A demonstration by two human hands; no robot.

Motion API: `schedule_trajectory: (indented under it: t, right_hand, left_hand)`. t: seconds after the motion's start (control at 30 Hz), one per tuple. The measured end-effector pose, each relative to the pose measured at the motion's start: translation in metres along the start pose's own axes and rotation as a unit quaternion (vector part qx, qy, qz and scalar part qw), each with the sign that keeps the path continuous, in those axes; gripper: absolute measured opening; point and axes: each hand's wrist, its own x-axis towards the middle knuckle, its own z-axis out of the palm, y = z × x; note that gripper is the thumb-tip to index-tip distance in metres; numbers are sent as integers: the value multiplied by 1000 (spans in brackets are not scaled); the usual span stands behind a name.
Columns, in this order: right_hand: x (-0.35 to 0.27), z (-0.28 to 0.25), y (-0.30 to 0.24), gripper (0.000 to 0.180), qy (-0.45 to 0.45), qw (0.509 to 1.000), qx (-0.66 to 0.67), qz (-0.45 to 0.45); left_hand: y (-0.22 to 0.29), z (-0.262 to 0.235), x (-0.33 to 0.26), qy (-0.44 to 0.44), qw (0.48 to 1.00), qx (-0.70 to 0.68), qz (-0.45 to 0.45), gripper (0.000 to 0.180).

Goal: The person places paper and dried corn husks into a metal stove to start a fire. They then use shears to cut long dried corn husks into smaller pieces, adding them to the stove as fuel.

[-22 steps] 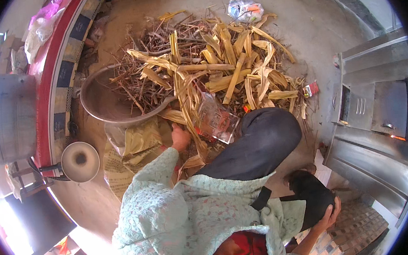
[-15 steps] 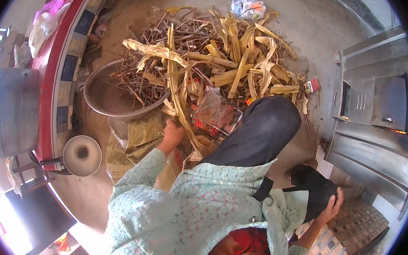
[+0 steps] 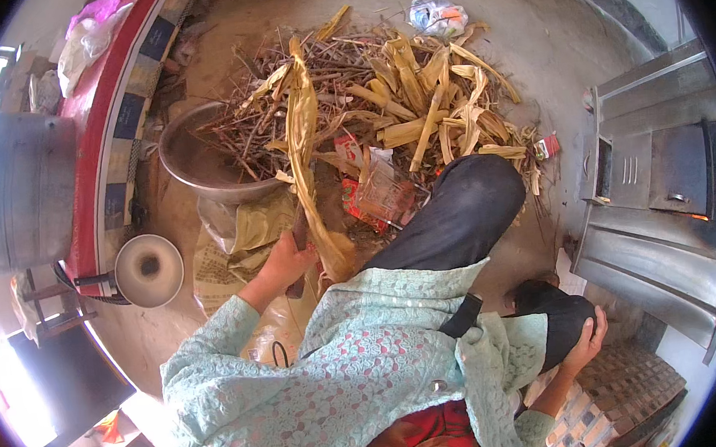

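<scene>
A long dried corn stalk (image 3: 305,143) with pale yellow leaves stands up in front of me, its lower end close to my lap. My left hand (image 3: 284,267) is closed around its lower part, and a dark brown strip (image 3: 299,232) shows at the same grip. Beyond lies a heap of thin twigs (image 3: 329,70) mixed with more dry corn husks (image 3: 418,126). My right hand (image 3: 588,341) rests over my black-clad right knee, fingers laid along it and holding nothing.
A wide metal basin (image 3: 189,157) with twigs over its rim stands left of the heap. Nearer are a small pan (image 3: 149,271) and crumpled plastic sacks (image 3: 227,267). Red wrappers (image 3: 360,202) lie by my leg. A metal stove (image 3: 658,191) with a glowing slot stands at right.
My left hand has drawn back toward me and slightly left with the corn stalk, which now stands straighter and apart from the basin. The brown strip has come into sight. My right hand stays on the knee.
</scene>
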Motion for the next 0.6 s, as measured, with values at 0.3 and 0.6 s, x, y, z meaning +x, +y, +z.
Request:
schedule_trajectory:
  t: [0.3,0.6]
  right_hand:
    - [1,2,-10,31,5,1000,7,12]
    - [-1,4,-9,30,14,1000,15,-4]
  left_hand:
    - [61,-6,-5,-117,782,-589,167,49]
    - [92,14,8,234,915,12,329,40]
